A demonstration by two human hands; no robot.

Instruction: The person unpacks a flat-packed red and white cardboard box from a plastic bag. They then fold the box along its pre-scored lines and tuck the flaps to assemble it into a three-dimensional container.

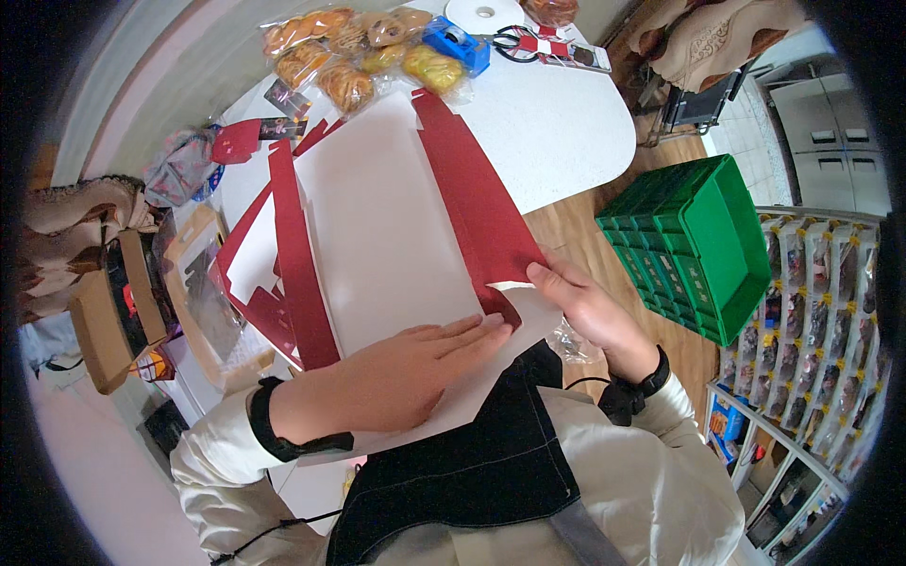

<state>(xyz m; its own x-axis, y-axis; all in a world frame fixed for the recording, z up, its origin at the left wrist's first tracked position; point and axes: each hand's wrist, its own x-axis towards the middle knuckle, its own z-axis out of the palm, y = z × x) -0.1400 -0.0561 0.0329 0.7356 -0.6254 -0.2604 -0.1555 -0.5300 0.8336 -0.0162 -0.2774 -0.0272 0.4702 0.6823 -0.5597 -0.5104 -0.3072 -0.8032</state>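
A partly folded cardboard box (387,236), white inside with red side walls, lies before me at the table's near edge. Its red walls stand up along both long sides. My left hand (392,377) lies flat across the near end, fingers stretched together toward the right corner and touching a small red flap there. At that corner my right hand (595,307) pinches the box's right side, thumb on top and the other fingers partly hidden. To the left, under the box, more flat red and white cardboard (255,274) shows.
On the white table (576,132) are bagged breads (344,85), a blue tape dispenser (458,45), scissors (514,42) and a white roll (483,13). Stacked green crates (679,245) stand right, by a rack of bagged goods (812,330). An open brown carton (109,325) sits left.
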